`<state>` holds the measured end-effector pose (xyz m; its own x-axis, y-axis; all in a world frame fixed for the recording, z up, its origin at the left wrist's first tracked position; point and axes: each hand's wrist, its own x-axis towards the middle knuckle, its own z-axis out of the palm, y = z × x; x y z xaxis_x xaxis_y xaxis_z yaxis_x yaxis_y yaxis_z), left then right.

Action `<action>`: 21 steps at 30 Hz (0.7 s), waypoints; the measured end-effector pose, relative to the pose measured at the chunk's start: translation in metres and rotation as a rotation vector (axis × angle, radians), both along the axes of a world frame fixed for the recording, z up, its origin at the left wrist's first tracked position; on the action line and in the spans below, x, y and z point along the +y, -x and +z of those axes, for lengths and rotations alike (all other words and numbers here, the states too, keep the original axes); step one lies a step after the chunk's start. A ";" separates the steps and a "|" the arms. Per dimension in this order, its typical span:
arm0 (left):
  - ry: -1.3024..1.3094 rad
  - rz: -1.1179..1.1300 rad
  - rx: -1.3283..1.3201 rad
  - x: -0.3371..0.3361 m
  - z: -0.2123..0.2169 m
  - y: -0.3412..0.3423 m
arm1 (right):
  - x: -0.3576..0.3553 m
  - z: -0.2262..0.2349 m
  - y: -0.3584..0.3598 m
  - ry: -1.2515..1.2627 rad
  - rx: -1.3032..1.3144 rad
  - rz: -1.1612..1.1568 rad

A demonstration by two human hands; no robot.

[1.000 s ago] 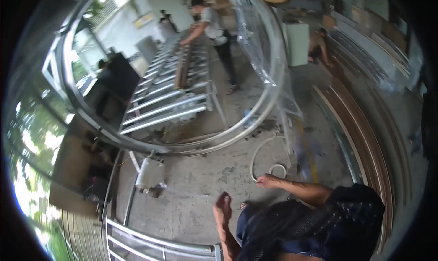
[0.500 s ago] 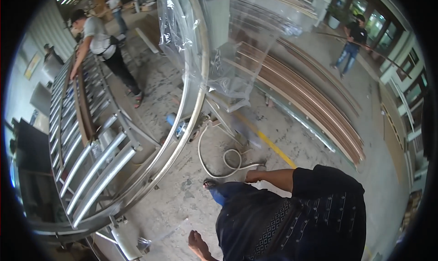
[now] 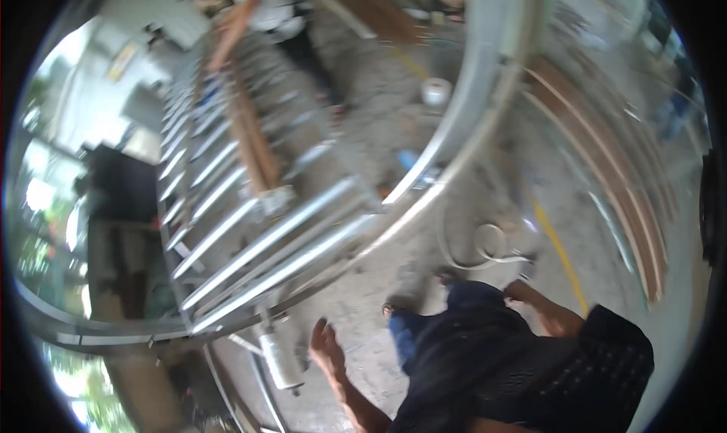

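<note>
View from the head over a workshop floor (image 3: 371,293), with positions given relative to the large metal ring (image 3: 485,62) that curves across the scene. The left hand (image 3: 327,350) is raised below the ring, just right of a white roll (image 3: 282,359) and apart from it in the view. Its fingers are partly bent; motion blur makes it impossible to tell whether the hand counts as open or closed. The roll, tilted, hangs directly beneath the ring's lower edge.

The right hand (image 3: 519,291) lies below and to the right of the ring, near the end of a pale hose (image 3: 478,266). Its fingers appear curled, but blur and the viewing angle prevent a judgement of closure, and contact with the hose cannot be determined. The hose lies on the floor just outside the ring, wound into a small loop.

Seen through the ring, a roller conveyor (image 3: 288,272) carries long brown boards (image 3: 254,141); a co-worker (image 3: 276,17) in a light top extends an arm toward their far end. A white cylindrical object (image 3: 435,91) also appears within the ring's outline. To the ring's right are a yellow floor line (image 3: 556,247) and long brown panels (image 3: 606,160).
</note>
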<state>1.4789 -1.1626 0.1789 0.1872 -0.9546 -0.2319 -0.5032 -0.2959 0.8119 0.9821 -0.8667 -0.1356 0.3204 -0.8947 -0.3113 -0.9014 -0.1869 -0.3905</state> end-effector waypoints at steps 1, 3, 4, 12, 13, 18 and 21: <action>0.086 0.025 0.064 -0.020 -0.009 -0.015 | -0.018 0.002 0.004 -0.095 -0.242 -0.301; 0.227 0.021 0.008 -0.054 0.000 -0.035 | -0.080 0.050 -0.018 -0.362 -0.234 -0.498; 0.340 0.023 0.042 -0.074 -0.006 -0.059 | -0.115 0.061 -0.040 -0.390 -0.272 -0.630; 0.366 -0.172 0.208 -0.284 -0.034 -0.113 | -0.311 0.195 -0.222 0.010 -0.410 -0.675; 0.470 -0.239 0.236 -0.312 -0.046 -0.107 | -0.326 0.207 -0.245 0.059 -0.485 -0.614; 0.298 -0.356 -0.050 -0.415 -0.064 -0.074 | -0.372 0.275 -0.328 0.115 -0.638 -0.728; 0.214 -0.364 -0.119 -0.426 -0.053 -0.041 | -0.387 0.293 -0.339 0.153 -0.645 -0.817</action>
